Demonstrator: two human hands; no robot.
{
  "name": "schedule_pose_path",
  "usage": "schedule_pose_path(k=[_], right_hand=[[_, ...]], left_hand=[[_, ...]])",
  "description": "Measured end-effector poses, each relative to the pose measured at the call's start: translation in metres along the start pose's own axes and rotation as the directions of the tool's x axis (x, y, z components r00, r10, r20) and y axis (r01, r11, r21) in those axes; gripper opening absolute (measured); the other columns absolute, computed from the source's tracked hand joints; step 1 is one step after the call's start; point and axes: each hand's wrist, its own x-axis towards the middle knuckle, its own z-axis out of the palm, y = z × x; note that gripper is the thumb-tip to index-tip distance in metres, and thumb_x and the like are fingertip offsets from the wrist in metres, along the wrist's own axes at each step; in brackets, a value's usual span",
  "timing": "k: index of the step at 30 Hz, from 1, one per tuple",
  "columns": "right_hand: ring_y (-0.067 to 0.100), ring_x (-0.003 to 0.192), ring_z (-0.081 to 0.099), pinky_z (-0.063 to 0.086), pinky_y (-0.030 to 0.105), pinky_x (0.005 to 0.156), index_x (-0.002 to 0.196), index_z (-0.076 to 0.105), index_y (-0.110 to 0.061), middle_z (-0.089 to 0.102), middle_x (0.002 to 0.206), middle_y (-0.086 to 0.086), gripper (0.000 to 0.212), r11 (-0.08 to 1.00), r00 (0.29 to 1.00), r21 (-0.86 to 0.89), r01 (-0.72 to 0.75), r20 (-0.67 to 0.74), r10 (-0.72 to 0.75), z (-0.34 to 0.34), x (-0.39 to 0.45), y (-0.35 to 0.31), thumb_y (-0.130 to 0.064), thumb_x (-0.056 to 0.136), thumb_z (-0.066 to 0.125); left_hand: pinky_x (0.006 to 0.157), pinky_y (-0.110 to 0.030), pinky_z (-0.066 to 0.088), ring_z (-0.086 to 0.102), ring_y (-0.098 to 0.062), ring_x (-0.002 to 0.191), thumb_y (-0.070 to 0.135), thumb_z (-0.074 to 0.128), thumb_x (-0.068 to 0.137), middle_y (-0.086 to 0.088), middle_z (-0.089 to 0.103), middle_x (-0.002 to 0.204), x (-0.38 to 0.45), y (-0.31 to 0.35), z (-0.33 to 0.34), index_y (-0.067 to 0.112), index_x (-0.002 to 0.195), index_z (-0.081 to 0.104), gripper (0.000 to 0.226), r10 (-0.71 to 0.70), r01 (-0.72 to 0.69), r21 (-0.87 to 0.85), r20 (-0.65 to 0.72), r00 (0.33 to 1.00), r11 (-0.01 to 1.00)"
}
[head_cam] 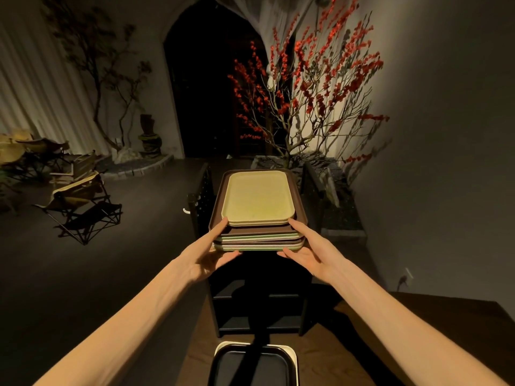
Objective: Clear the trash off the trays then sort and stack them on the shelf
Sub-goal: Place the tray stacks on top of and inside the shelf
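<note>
Head view shows a stack of flat rectangular plastic trays, pale yellow, brown and green, on top of a dark slatted metal shelf unit, its near edge flush with the shelf's front edge. A small pale yellow tray lies uppermost, inside a larger brown tray. The left hand grasps the stack's near left corner, fingers up against the side and thumb under the bottom tray. The right hand holds the near right corner the same way, so both hands are clamped on the stack. No trash shows on the top tray. Below, at the near edge of a brown wooden table, a black tray sits on a cream one.

Judged from here, the risk lies in the mixed sizes: the stack is unsorted, and if it is tilted while lifted or pushed, the small top tray could slide off the brown one, or the lower trays could fan out and fall from the shelf's front edge
</note>
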Motion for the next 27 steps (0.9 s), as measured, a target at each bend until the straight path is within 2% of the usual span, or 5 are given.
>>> schedule_pose_path(k=[5,8,19,23,27], right_hand=[[0.031,0.099,0.073,0.055,0.047,0.095,0.114,0.063,-0.023,0.073,0.113,0.014,0.068,0.930,0.999,-0.364,0.045,-0.012,-0.053,-0.006,-0.007,0.018,-0.061,0.061,0.082],[0.023,0.102,0.072,0.057,0.045,0.093,0.116,0.059,-0.022,0.071,0.117,0.010,0.080,0.851,0.998,-0.521,0.067,0.027,-0.062,-0.016,-0.007,0.042,-0.065,0.053,0.085],[0.014,0.097,0.069,0.061,0.030,0.080,0.118,0.060,-0.019,0.068,0.110,0.004,0.040,0.653,0.977,-0.754,-0.070,-0.184,-0.107,-0.093,0.041,0.152,-0.033,0.084,0.075],[0.022,0.097,0.068,0.058,0.042,0.087,0.104,0.062,-0.018,0.070,0.102,0.006,0.033,0.558,0.943,-0.795,-0.238,-0.328,-0.065,-0.132,0.054,0.229,-0.031,0.077,0.077],[0.022,0.095,0.060,0.047,0.029,0.090,0.104,0.054,-0.019,0.064,0.098,0.005,0.034,0.450,0.902,-0.799,-0.399,-0.431,0.033,-0.162,0.054,0.297,-0.027,0.080,0.078]], left_hand=[[0.104,-0.051,0.048,0.065,-0.034,0.117,0.043,0.075,0.080,-0.016,0.067,0.127,0.000,-0.007,-0.027,0.012,0.129,0.060,0.059,-0.056,0.016,0.384,0.094,0.994,0.923],[0.108,-0.047,0.044,0.062,-0.029,0.122,0.035,0.083,0.073,-0.010,0.067,0.129,-0.001,-0.022,-0.049,0.011,0.126,0.065,0.062,-0.100,0.038,0.558,0.080,0.992,0.829],[0.089,-0.041,0.056,0.068,-0.030,0.110,0.011,0.071,0.086,-0.015,0.073,0.114,0.034,-0.124,-0.139,0.007,0.114,0.067,0.028,0.042,0.101,0.588,-0.224,0.974,0.803],[0.076,-0.031,0.052,0.064,-0.023,0.090,0.001,0.057,0.091,-0.014,0.067,0.100,0.033,-0.189,-0.174,0.013,0.092,0.066,0.016,0.032,0.211,0.590,-0.374,0.927,0.779],[0.050,-0.017,0.052,0.065,-0.001,0.056,-0.004,0.060,0.089,-0.002,0.072,0.076,0.019,-0.241,-0.198,0.006,0.093,0.070,0.015,0.001,0.313,0.603,-0.462,0.887,0.733]])
